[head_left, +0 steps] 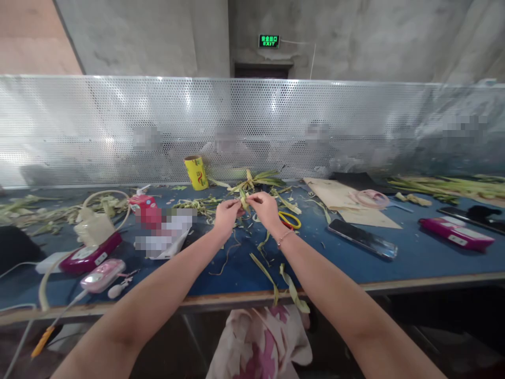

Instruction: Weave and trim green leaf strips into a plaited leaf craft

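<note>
Between my two hands, above the blue tabletop, is a small pale-green piece of folded leaf strip. My left hand pinches it from the left side. From the right, my right hand pinches the same piece, the fingertips almost meeting. Just behind my hands lies a bunch of dried leaf strips, its ends spread out. Scissors with yellow handles lie beside my right wrist, partly hidden by it. Two loose leaf strips lie at the front edge, one hanging over it.
A yellow tube stands before the perforated metal screen. On the left are a red bottle, a purple power strip and cables. On the right lie a phone, brown paper and another purple power strip.
</note>
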